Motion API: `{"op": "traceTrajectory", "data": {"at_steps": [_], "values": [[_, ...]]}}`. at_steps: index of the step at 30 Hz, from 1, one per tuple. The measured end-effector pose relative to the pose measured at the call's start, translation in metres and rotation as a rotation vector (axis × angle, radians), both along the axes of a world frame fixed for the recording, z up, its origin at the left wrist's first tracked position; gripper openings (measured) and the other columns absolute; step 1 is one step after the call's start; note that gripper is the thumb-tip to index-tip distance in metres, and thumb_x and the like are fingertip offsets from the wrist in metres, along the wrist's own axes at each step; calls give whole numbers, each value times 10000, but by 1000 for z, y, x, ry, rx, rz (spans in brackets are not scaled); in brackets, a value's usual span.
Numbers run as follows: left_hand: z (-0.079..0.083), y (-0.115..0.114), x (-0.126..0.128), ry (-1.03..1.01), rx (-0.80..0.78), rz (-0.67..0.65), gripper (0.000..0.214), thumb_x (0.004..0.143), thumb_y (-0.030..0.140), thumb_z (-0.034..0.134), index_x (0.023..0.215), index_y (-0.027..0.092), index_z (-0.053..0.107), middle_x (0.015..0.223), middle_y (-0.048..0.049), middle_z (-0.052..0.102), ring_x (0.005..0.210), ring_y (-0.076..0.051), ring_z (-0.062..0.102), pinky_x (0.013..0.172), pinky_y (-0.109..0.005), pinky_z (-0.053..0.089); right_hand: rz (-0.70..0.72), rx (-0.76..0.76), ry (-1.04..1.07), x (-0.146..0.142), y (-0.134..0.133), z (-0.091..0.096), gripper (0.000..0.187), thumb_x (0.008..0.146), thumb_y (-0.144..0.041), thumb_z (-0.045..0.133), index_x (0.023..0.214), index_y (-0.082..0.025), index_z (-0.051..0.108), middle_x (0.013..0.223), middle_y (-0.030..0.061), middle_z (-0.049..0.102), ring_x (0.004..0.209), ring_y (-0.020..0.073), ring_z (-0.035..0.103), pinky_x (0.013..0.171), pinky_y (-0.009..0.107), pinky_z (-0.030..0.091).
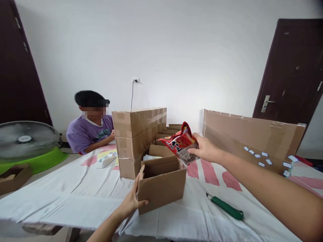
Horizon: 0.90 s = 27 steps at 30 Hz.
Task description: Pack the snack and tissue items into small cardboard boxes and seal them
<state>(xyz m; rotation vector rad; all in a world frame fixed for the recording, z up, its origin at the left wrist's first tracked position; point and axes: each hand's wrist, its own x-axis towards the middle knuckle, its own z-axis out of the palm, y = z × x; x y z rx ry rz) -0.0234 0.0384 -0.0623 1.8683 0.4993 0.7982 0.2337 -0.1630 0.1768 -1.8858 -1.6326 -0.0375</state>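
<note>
Right grip (205, 149) pinches a red food packet (179, 144) at one side, so it could slip; left grip (131, 201) clasps a cardboard box (163, 191).

Left grip (132, 198) is just a bare hand with a short-looking thumb (143, 203), on a slim forearm (107, 226), also bare, cut off by the bottom edge. Right grip (202, 149) is bare too. Wrist's (222, 157) pretty narrow, then the right arm (267, 183) gets way chunkier toward the view's edge, bare all along. Nails are too small to make out tbh.
</note>
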Motion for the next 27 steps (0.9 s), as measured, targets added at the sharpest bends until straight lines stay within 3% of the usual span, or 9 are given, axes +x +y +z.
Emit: {"op": "traceTrajectory", "data": {"at_steps": [5, 8, 11, 13, 15, 18, 22, 24, 27], "values": [[10, 47, 4, 136, 8, 142, 1081, 599, 605, 731, 1471, 205, 233, 1398, -147, 497, 1361, -373, 353, 1121, -493, 290, -117, 48, 7, 25, 4, -5, 420, 722, -238, 685, 1116, -215, 543, 963, 12, 693, 862, 194, 632, 734, 281, 453], [33, 59, 7, 135, 76, 165, 1067, 601, 550, 746, 1469, 201, 232, 1443, -166, 445, 1355, -379, 361, 1104, -495, 317, -179, -9, -29, 31, 5, -11, 461, 711, -256, 701, 1151, -225, 566, 1009, 22, 698, 898, 201, 635, 753, 285, 450], [78, 52, 13, 18, 195, 208, 974, 714, 566, 644, 1476, 169, 185, 1493, -213, 348, 1376, -358, 336, 1107, -516, 295, -192, -72, -79, 32, 8, -14, 452, 723, -267, 693, 1158, -232, 578, 1030, 25, 701, 905, 198, 640, 737, 274, 451], [116, 39, 25, -60, 350, 264, 860, 733, 545, 636, 1427, 167, 296, 1463, -203, 394, 1372, -341, 345, 1116, -524, 269, -179, -102, -123, 29, 15, -13, 453, 733, -278, 684, 1170, -230, 574, 1040, 34, 701, 905, 199, 643, 719, 267, 450], [151, 24, 46, -93, 427, 220, 813, 695, 504, 698, 1380, 196, 386, 1435, -159, 449, 1356, -320, 376, 1121, -496, 274, -152, -116, -161, 22, 26, -10, 471, 728, -295, 691, 1180, -241, 573, 1047, 34, 702, 910, 202, 644, 715, 264, 446], [184, 10, 90, -121, 248, 25, 975, 493, 394, 863, 1350, 192, 446, 1364, -140, 541, 1284, -332, 466, 1091, -467, 334, -89, -121, -218, 7, 48, -2, 486, 694, -323, 723, 1162, -287, 598, 1030, 11, 710, 939, 212, 639, 779, 287, 433], [191, 18, 133, -117, 25, -79, 743, 389, 364, 902, 1051, 122, 665, 984, -116, 737, 967, -323, 667, 913, -447, 495, -85, -84, -277, 4, 72, 7, 425, 694, -379, 729, 1099, -289, 635, 1021, 10, 713, 1024, 238, 612, 961, 383, 346], [188, 30, 138, -125, -21, -49, 604, 405, 412, 890, 894, 111, 701, 844, -106, 750, 851, -307, 692, 849, -443, 521, -154, -41, -263, 16, 77, 8, 403, 750, -394, 680, 1128, -270, 615, 1119, 33, 683, 1111, 251, 569, 1008, 422, 303], [182, 49, 131, -176, -88, 31, 585, 387, 445, 889, 838, 123, 701, 789, -89, 751, 803, -283, 698, 836, -425, 521, -294, -9, -191, 39, 76, -1, 428, 799, -363, 625, 1194, -210, 567, 1252, 106, 609, 1199, 283, 508, 1003, 455, 322]]}}
